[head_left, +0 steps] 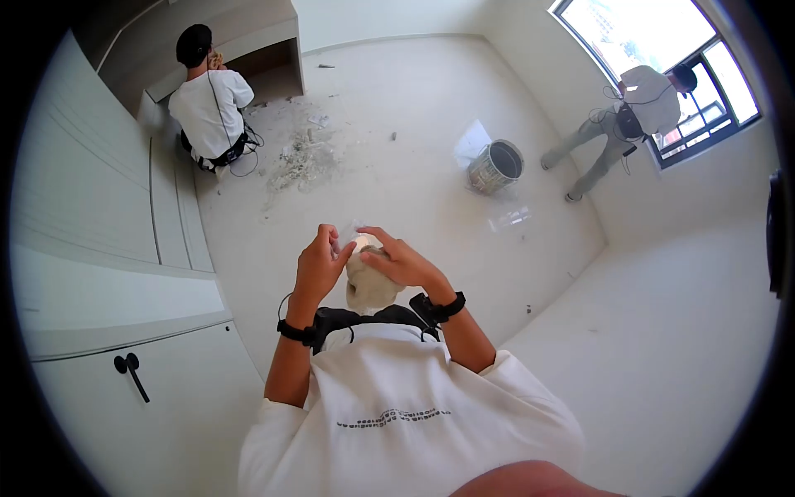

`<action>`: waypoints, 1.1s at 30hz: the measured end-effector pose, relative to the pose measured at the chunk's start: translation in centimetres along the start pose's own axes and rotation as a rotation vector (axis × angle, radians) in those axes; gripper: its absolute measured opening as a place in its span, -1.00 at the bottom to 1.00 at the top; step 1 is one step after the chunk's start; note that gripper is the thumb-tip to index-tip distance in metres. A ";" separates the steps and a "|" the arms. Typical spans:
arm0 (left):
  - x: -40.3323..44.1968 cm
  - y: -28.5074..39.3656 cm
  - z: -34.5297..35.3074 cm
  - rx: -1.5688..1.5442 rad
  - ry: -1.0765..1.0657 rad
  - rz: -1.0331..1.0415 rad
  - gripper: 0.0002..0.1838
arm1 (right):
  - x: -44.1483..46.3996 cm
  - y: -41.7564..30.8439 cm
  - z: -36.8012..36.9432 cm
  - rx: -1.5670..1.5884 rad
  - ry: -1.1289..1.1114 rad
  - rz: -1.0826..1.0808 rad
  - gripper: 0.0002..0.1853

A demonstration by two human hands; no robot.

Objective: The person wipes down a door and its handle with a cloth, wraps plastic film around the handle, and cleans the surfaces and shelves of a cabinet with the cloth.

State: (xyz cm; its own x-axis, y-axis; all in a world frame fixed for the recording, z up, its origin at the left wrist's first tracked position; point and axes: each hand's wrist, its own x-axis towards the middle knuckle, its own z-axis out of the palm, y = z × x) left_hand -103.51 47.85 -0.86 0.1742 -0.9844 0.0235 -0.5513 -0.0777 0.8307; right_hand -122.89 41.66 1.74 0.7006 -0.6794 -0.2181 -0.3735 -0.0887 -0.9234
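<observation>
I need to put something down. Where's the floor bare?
The glossy white floor looks bare between the grey round bucket and the right hand, and between the left hand and the white panelled cabinets. It's crowded by the crouching person in white, where pale grey rubble lies scattered.

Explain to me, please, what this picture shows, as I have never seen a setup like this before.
There is no robot here: the one picture comes from a camera on a person's head, facing forward and down. The left hand and right hand are bare, with black bands around the wrists. Between their fingertips is something clear, like thin plastic; which hand grips it is hard to tell. Just below is a pale, cloth-like bundle. On the floor beyond lie scattered rubble and a bucket. Two other people are nearby, one low by the cabinetry, one by the window.
</observation>
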 end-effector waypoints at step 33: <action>58.9 10.9 18.0 0.254 -0.534 0.777 -0.52 | 28.6 12.6 -44.2 0.535 0.026 0.189 -0.63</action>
State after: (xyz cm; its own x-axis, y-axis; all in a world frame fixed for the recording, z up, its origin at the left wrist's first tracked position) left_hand -113.90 -13.84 -0.45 -0.6702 -0.7128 0.2068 -0.5264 0.6530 0.5445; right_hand -134.42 -11.05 -2.21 0.6338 -0.6659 -0.3934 -0.1262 0.4128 -0.9020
